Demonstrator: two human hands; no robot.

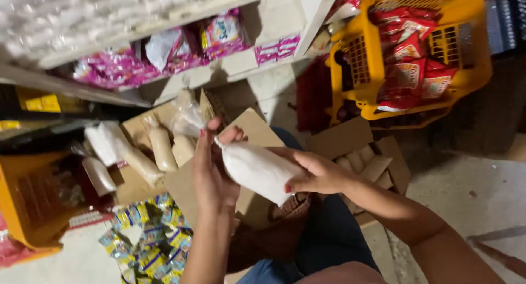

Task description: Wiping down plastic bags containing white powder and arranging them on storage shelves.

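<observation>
Left hand: I see my left hand (211,171) raised with the palm turned toward the packet, fingers half curled, thumb and fingertips pinching the twisted top end of the white bag (257,170).
Right hand: my right hand (316,173) wraps loosely around the lower end of the same bag, fingers curved under it and thumb on top, so both hands have hold of it.
White bag: a plump, clear plastic packet filled with white powder, lying tilted, its knotted end up toward the left and its fat end down toward the right. It sits in mid-air above my lap, in front of the open cardboard box (244,131).
Box contents: several similar pale, sausage-shaped packets (161,147) lie in the box just behind my left hand, some overlapping.
Edges: a box flap stands just behind the held bag; a second cardboard box (350,144) with more packets lies just right of my right wrist.
Surroundings: a yellow basket (408,56) of red packets stands well apart at upper right, blue and yellow sachets (150,245) lie on the floor at lower left, and a shelf (181,54) with pink packets runs above.
Open room: bare floor (476,191) shows to the right.
</observation>
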